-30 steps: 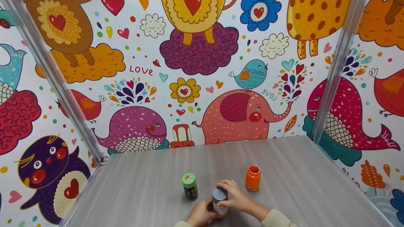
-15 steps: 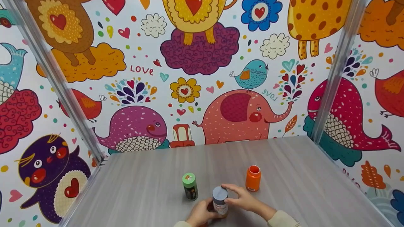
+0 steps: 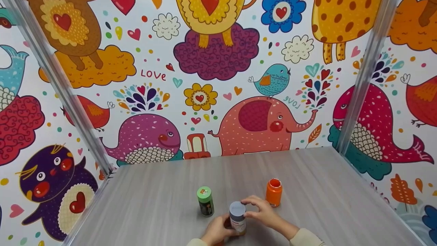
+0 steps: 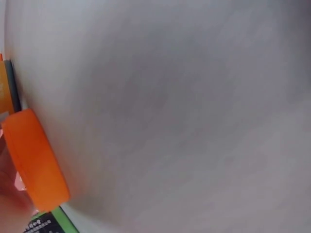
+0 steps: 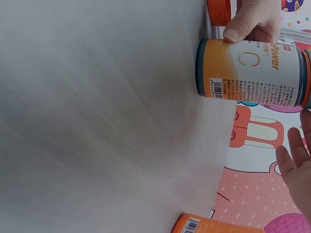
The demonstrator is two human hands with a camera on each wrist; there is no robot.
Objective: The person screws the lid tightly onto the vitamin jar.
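Note:
A bottle (image 3: 238, 223) with a grey lid (image 3: 237, 208) stands upright at the front of the table. Its white and orange label bears a large C in the right wrist view. My left hand (image 3: 218, 229) grips its lower body from the left, thumb against the label. By that hand's fingers, an orange cap (image 4: 36, 160) shows in the left wrist view. My right hand (image 3: 268, 215) is at the right side of the grey lid, fingertips near its edge. Its fingers (image 5: 295, 145) look spread and apart from the bottle in the right wrist view.
A green-lidded black bottle (image 3: 206, 203) stands left of the hands. Behind the right hand is an uncapped orange bottle (image 3: 274, 194). Printed cartoon panels (image 3: 201, 75) wall the grey table (image 3: 153, 201) at the back and sides, with metal posts (image 3: 358, 85) at the corners.
My right hand has loosened from over the grey lid and shifted right, with its fingers spread wider. The left hand and the bottle stay in place.

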